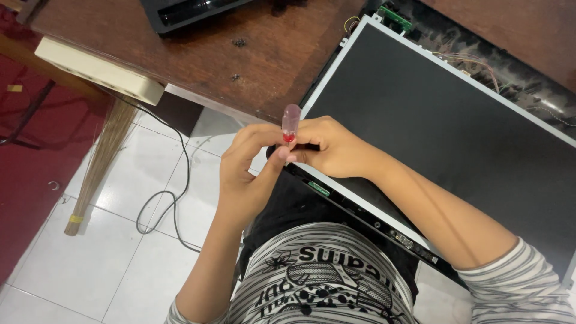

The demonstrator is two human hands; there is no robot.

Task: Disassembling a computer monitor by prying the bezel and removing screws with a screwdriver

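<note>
Gripping: both hands pinched shut on one small screwdriver (291, 123) with a clear pink handle.
Right hand (333, 147): fingers wrapped round the lower handle.
Left hand (246, 174): thumb and fingertips meeting the same spot from the other side.
Axis: upright, handle end rising above the grip; tip hidden.
Nearer: right hand, just ahead.
Beyond grip: one bare laptop screen panel (444, 120); two loose screws (239, 43) on one wooden table (264, 66).
</note>
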